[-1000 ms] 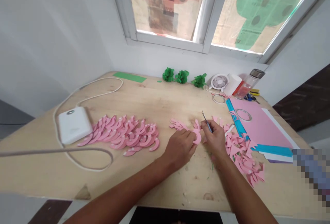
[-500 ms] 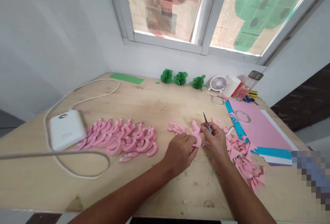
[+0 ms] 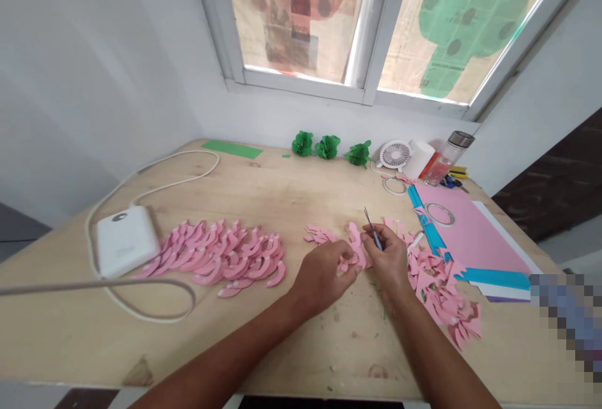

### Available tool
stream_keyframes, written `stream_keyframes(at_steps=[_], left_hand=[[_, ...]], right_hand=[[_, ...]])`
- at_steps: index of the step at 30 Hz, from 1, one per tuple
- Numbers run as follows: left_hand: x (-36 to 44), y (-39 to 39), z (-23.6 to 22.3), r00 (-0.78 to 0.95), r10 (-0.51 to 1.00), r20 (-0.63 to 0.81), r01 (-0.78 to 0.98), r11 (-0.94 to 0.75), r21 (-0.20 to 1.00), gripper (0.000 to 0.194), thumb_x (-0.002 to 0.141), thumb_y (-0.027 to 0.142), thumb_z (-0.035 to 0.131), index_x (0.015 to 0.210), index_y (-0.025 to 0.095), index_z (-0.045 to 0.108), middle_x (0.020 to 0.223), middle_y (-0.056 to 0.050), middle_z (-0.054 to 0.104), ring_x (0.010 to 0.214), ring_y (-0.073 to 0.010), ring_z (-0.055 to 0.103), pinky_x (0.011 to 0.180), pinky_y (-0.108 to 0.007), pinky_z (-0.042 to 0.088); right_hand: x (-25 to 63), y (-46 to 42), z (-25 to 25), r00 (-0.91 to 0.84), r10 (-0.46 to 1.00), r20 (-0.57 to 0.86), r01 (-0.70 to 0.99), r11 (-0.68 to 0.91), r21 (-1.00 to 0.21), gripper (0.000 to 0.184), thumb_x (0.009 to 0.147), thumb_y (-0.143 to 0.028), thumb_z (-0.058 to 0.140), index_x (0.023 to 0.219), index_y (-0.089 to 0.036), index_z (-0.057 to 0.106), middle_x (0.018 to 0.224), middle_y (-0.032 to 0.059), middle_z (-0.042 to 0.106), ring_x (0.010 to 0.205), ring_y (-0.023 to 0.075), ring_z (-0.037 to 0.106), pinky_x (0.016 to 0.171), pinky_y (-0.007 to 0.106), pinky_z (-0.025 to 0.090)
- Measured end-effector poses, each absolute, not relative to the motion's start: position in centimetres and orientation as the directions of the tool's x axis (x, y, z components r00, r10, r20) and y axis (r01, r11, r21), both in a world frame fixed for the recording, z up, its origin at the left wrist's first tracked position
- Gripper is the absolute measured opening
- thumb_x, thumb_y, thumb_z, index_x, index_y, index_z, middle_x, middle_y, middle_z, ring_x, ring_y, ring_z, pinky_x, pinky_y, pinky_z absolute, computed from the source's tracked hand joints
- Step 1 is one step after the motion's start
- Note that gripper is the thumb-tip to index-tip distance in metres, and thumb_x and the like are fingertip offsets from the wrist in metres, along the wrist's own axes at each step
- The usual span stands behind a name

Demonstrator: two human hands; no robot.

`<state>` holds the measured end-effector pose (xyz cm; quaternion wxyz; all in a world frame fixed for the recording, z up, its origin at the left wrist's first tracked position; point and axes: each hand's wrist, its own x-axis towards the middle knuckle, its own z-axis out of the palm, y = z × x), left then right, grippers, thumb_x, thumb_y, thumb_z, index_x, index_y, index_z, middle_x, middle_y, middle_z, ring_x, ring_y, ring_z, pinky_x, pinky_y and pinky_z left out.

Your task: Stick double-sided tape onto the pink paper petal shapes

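Observation:
My right hand point(image 3: 385, 252) is closed around slim tweezers point(image 3: 373, 230), their two thin tips pointing up and away from me. Beside it, my left hand point(image 3: 324, 274) has its fingers curled in on a curved pink paper piece point(image 3: 347, 265), partly hidden by the fingers. Another wavy pink paper strip point(image 3: 355, 233) lies just beyond, between both hands. A small bunch of pink cutouts point(image 3: 320, 233) is behind my left hand. To the left, many curved pink paper pieces point(image 3: 226, 249), some with white patches, overlap in rows.
Pink scraps point(image 3: 437, 283) are heaped right of my right hand. Pink sheets point(image 3: 461, 221), blue strips point(image 3: 498, 277) and a tape ring point(image 3: 439, 214) lie beyond. A white device point(image 3: 126, 239) with a looping cable sits left. Green paper flowers point(image 3: 328, 146), a fan point(image 3: 396, 155) and a bottle point(image 3: 449, 158) line the back.
My left fingers have opened a little and shifted slightly left around the pink piece. My right hand has turned the tweezers, so both tips show. The view has moved slightly.

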<state>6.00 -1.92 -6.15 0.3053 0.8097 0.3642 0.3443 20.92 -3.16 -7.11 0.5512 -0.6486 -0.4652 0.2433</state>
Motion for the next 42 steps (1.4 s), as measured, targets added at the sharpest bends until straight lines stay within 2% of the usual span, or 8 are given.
stream_keyframes(at_steps=[3, 5, 8, 15, 23, 28, 33, 42], left_hand=[[6.2, -0.7, -5.4, 0.385, 0.915, 0.122, 0.137, -0.188, 0.973, 0.009, 0.070, 0.025, 0.056, 0.070, 0.016, 0.058, 0.062, 0.000, 0.059, 0.055, -0.0109, 0.051, 0.053, -0.023, 0.039], [6.6, -0.1, -5.1, 0.323, 0.946, -0.042, -0.014, 0.049, 0.999, 0.013, 0.067, 0.025, 0.059, 0.075, 0.015, 0.059, 0.060, 0.001, 0.057, 0.050, -0.0092, 0.049, 0.048, -0.021, 0.037], [7.4, 0.4, -5.3, 0.317, 0.936, -0.156, -0.132, 0.207, 0.970, 0.021, 0.063, 0.023, 0.062, 0.082, 0.013, 0.062, 0.062, 0.000, 0.060, 0.047, -0.0070, 0.046, 0.045, -0.019, 0.035], [7.7, 0.3, -6.2, 0.335, 0.935, -0.114, -0.265, 0.209, 0.941, 0.015, 0.064, 0.025, 0.063, 0.074, 0.013, 0.064, 0.063, -0.001, 0.060, 0.048, -0.0064, 0.047, 0.044, -0.017, 0.034], [7.5, 0.2, -6.5, 0.291, 0.946, -0.145, -0.334, 0.242, 0.911, 0.015, 0.061, 0.026, 0.065, 0.067, 0.014, 0.058, 0.057, 0.002, 0.055, 0.047, -0.0061, 0.046, 0.042, -0.015, 0.036], [7.2, 0.6, -7.3, 0.299, 0.946, -0.123, -0.422, 0.247, 0.873, 0.023, 0.059, 0.027, 0.068, 0.074, 0.015, 0.055, 0.058, 0.003, 0.054, 0.044, -0.0056, 0.045, 0.038, -0.014, 0.032], [6.8, 0.7, -6.9, 0.256, 0.965, -0.053, -0.439, 0.165, 0.883, 0.043, 0.063, 0.021, 0.065, 0.103, 0.023, 0.048, 0.054, 0.008, 0.049, 0.045, -0.0078, 0.048, 0.040, -0.015, 0.034], [6.0, 1.1, -6.0, 0.234, 0.970, -0.071, -0.336, 0.149, 0.930, 0.007, 0.063, 0.019, 0.059, 0.069, 0.015, 0.061, 0.057, 0.002, 0.056, 0.049, -0.0083, 0.050, 0.043, -0.018, 0.036]], right_hand=[[20.9, -3.2, -7.2, 0.442, 0.869, 0.222, 0.363, 0.052, -0.930, 0.027, 0.069, -0.034, 0.060, 0.086, -0.014, 0.063, 0.074, 0.0041, 0.067, 0.064, 0.0158, 0.060, 0.057, 0.024, 0.046], [20.9, -3.3, -7.3, 0.430, 0.870, 0.241, 0.400, 0.056, -0.915, 0.027, 0.070, -0.034, 0.059, 0.087, -0.014, 0.063, 0.074, 0.0040, 0.067, 0.063, 0.0158, 0.060, 0.056, 0.024, 0.046], [20.7, -3.6, -7.4, 0.413, 0.862, 0.295, 0.491, 0.062, -0.869, 0.026, 0.071, -0.034, 0.056, 0.088, -0.015, 0.063, 0.071, 0.0024, 0.066, 0.059, 0.0150, 0.058, 0.052, 0.023, 0.044], [20.1, -4.2, -6.5, 0.314, 0.846, 0.431, 0.698, 0.102, -0.709, 0.019, 0.073, -0.026, 0.051, 0.084, -0.018, 0.065, 0.067, 0.0001, 0.065, 0.058, 0.0138, 0.057, 0.056, 0.021, 0.043], [20.0, -4.1, -6.6, 0.205, 0.862, 0.464, 0.767, 0.154, -0.623, 0.020, 0.072, -0.022, 0.052, 0.088, -0.019, 0.063, 0.078, 0.0027, 0.067, 0.066, 0.0158, 0.060, 0.062, 0.024, 0.045], [20.0, -4.1, -6.7, 0.145, 0.849, 0.509, 0.782, 0.217, -0.584, 0.019, 0.073, -0.020, 0.050, 0.088, -0.019, 0.062, 0.079, 0.0032, 0.067, 0.068, 0.0156, 0.061, 0.062, 0.023, 0.045], [20.2, -4.3, -6.9, 0.077, 0.844, 0.530, 0.813, 0.255, -0.524, 0.019, 0.075, -0.019, 0.050, 0.088, -0.019, 0.062, 0.079, 0.0041, 0.068, 0.070, 0.0158, 0.062, 0.062, 0.023, 0.045], [20.4, -4.4, -6.8, 0.003, 0.831, 0.557, 0.875, 0.267, -0.404, 0.020, 0.074, -0.017, 0.049, 0.088, -0.019, 0.063, 0.080, 0.0053, 0.068, 0.069, 0.0162, 0.062, 0.063, 0.023, 0.044]])
